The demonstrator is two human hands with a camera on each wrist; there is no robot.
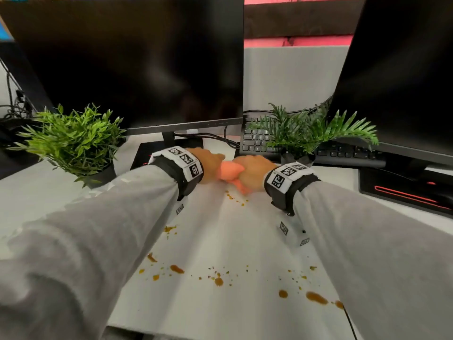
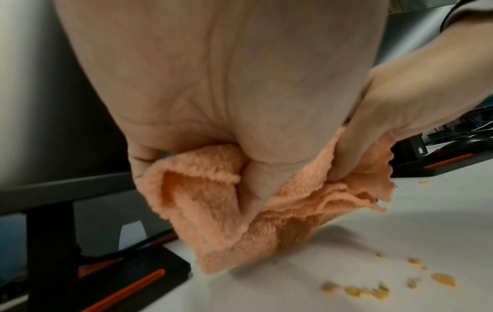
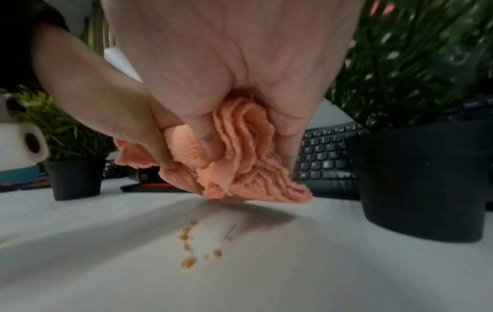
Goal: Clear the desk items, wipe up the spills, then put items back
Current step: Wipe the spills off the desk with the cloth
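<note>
I see the orange cloth (image 1: 230,176) bunched between both hands just above the white desk (image 1: 232,241), in front of the left monitor's stand (image 1: 169,149). My left hand (image 1: 208,165) grips one end with curled fingers; my right hand (image 1: 252,173) clutches the other end, folds squeezed in its fist. Orange-brown spills (image 1: 218,280) dot the desk nearer me, with crumbs (image 3: 189,244) right under the cloth. A potted plant (image 1: 73,143) stands at left, another (image 1: 304,133) at right before the keyboard (image 1: 257,141).
</note>
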